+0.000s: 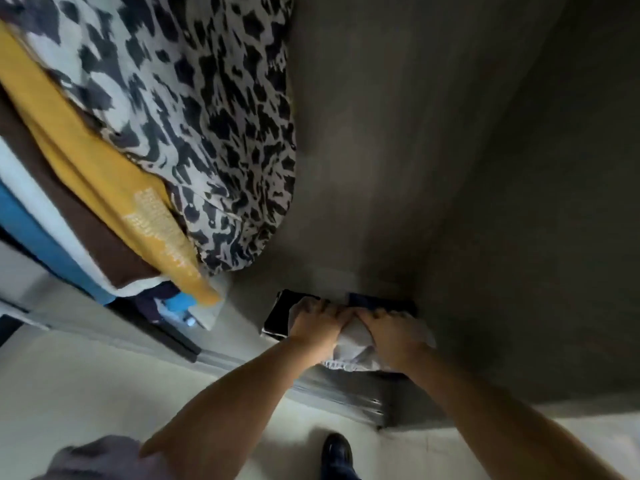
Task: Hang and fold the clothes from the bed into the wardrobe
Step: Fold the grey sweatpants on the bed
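A folded pale grey garment (349,344) lies low inside the wardrobe, on top of dark folded clothes (277,315). My left hand (317,322) and my right hand (391,332) both lie on top of it, side by side, fingers curled over the cloth and pointing into the wardrobe. A gathered hem of the garment shows below my hands. Hanging clothes fill the upper left: a black-and-white patterned piece (207,133), a yellow one (104,174), a brown one (86,233) and a blue one (41,244).
The wardrobe's dark side wall (485,168) runs along the right. Its sliding-door track (339,393) crosses below my hands. The pale floor (86,386) lies beneath, with my dark shoe (337,452) near the bottom edge.
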`<state>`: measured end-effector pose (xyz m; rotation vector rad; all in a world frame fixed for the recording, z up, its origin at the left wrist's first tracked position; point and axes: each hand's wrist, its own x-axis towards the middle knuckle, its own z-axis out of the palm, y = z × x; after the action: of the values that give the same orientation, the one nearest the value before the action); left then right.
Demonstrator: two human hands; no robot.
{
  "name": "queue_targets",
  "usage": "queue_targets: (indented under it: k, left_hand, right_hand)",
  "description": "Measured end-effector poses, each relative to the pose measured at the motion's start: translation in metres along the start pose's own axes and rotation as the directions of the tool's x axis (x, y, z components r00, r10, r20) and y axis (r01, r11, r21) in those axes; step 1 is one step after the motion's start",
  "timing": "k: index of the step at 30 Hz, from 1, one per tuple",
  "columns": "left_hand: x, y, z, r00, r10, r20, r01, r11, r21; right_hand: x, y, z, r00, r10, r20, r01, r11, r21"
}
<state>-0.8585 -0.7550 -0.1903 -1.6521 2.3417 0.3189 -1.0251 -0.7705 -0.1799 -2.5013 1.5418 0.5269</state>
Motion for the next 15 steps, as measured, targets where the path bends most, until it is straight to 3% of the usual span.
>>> queue_targets:
  k: [3,9,12,15]
  left_hand:
    - [0.061,-0.012,0.014,0.999,-0.043,-0.001,0.043,0.997,-0.064]
    - [0.202,-0.019,0.06,0.995,0.014,-0.097,-0.019,0.998,-0.053]
    - [0.26,-0.014,0.111,0.989,0.036,-0.145,-0.044,0.998,-0.049]
    - [0.295,-0.005,0.182,0.967,0.067,-0.245,-0.095,0.99,-0.102]
  right_hand:
    - [0.05,0.032,0.004,0.999,-0.019,0.029,0.02,0.999,-0.047]
    - [0.157,0.098,0.064,0.988,0.099,-0.123,-0.108,0.992,-0.071]
    - [0.191,0.122,0.116,0.949,0.1,-0.3,-0.126,0.99,-0.07]
    - [0.212,0.129,0.182,0.945,0.14,-0.295,-0.178,0.979,-0.104]
